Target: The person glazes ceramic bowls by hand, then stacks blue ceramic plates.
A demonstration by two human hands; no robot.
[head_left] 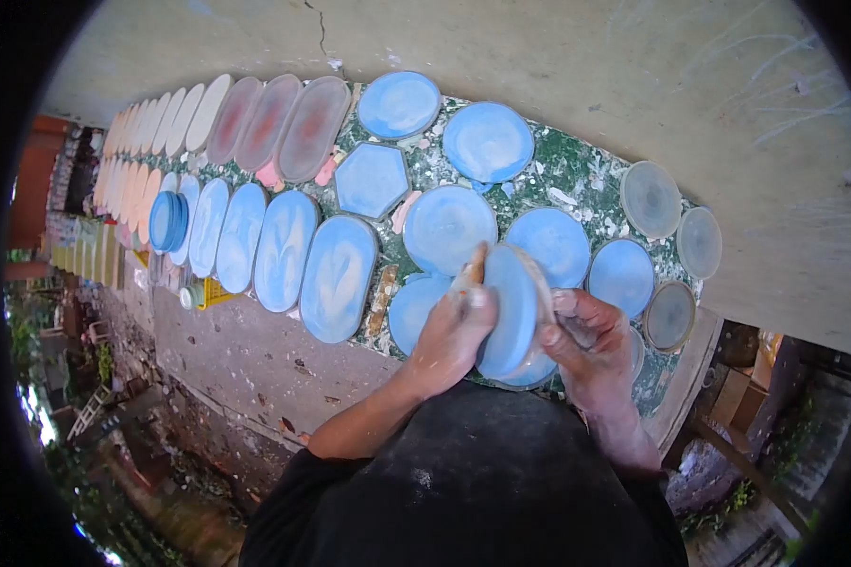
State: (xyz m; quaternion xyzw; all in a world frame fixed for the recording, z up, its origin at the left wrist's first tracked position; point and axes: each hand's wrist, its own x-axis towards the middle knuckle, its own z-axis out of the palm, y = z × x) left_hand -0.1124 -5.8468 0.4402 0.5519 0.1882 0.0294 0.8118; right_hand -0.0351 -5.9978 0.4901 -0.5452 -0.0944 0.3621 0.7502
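Observation:
A round blue disc (510, 312) with a pale rim piece behind it stands tilted between my two hands, close to my body. My left hand (465, 321) grips its left side, with one finger pointing up along the edge. On the right, my right hand (588, 342) holds the pale rim piece (537, 283) with bent, whitened fingers. Just behind the hands lie a round blue-filled mould (450, 230) and another round blue one (550, 248). A further blue round (414, 312) is partly covered by my left hand.
The green, white-spattered table (577, 170) carries rows of oval moulds in blue, reddish grey and cream to the left. Grey round moulds (651, 199) sit at the right. A stack of blue discs (167, 222) and a yellow crate (216, 292) are at the left. A wall (577, 57) runs behind.

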